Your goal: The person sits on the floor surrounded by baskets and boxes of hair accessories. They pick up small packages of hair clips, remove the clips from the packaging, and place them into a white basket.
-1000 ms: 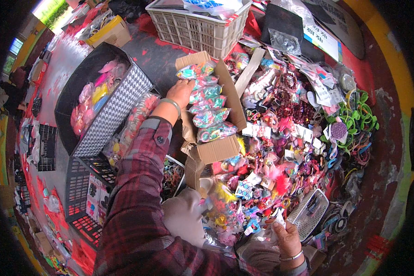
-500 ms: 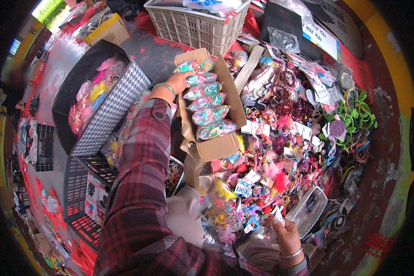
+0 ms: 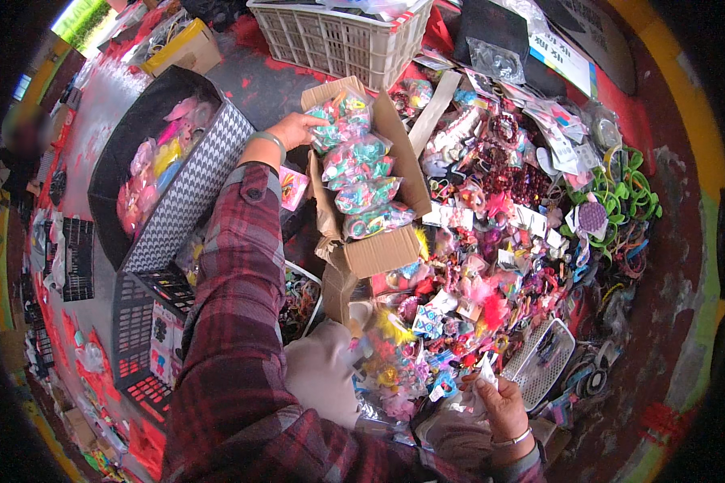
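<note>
The left hand (image 3: 300,129) touches a multicoloured clear-plastic packet (image 3: 348,110) in the open brown cardboard box (image 3: 385,255), finger grip unclear; right of that box, the right hand (image 3: 501,406) pinches a white slip (image 3: 486,371).

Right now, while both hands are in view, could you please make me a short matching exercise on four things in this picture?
Column one:
1. Left hand
2. Right hand
3. Cardboard box
4. Patterned bin

Column two:
A. Low in the view, pinching a white piece
B. At the left, with pink and yellow goods inside
C. Fingers at the farthest clear bag
D. Flaps open, a row of filled bags inside

Right pairs: 1-C, 2-A, 3-D, 4-B.
</note>
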The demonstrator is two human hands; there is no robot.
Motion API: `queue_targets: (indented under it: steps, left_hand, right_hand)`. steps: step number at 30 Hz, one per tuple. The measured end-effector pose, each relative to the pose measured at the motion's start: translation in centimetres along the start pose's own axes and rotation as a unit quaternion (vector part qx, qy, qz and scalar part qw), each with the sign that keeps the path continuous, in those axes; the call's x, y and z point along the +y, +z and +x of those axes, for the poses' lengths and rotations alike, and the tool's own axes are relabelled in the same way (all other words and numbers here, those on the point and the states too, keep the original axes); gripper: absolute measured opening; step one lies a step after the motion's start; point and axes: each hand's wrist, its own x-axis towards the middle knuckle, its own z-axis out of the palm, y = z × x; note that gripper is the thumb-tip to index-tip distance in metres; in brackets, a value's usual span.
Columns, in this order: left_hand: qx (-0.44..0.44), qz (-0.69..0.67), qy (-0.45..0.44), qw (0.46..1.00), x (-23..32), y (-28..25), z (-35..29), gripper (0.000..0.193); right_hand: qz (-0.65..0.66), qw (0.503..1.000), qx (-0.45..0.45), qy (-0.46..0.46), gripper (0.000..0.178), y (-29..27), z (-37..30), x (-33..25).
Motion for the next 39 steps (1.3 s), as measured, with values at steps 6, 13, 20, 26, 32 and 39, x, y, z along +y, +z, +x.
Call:
queue_targets:
  steps: [6, 13, 20, 26, 32, 39]
  left_hand:
    - [0.092, 0.325, 0.031, 0.941, -0.5, 2.8, 0.1, 0.052]
    - [0.229, 0.391, 0.069, 0.889, 6.9, 2.4, -0.2, 0.034]
    - [0.22, 0.414, 0.059, 0.881, 2.6, 3.8, 4.1, 0.046]
    - [0.224, 0.365, 0.045, 0.902, 4.4, 5.1, 4.6, 0.046]
    - [0.16, 0.39, 0.062, 0.905, 4.7, 4.4, 6.6, 0.046]
    - [0.118, 0.394, 0.037, 0.911, 6.0, 4.8, 6.1, 0.039]
  right_hand:
    - [-0.021, 0.999, -0.019, -0.015, 0.027, 0.0, 0.1, 0.3]
    - [-0.022, 1.0, -0.001, -0.021, 0.027, 0.8, -0.4, -0.3]
    - [-0.019, 0.999, -0.036, -0.01, 0.03, 0.3, -0.1, -0.3]
    - [-0.019, 1.0, -0.024, -0.005, 0.029, 0.1, 0.5, -0.6]
    - [-0.008, 1.0, -0.026, 0.006, 0.028, -0.2, 1.1, -1.0]
    - [-0.012, 1.0, -0.028, -0.003, 0.028, -0.3, 1.2, -1.2]
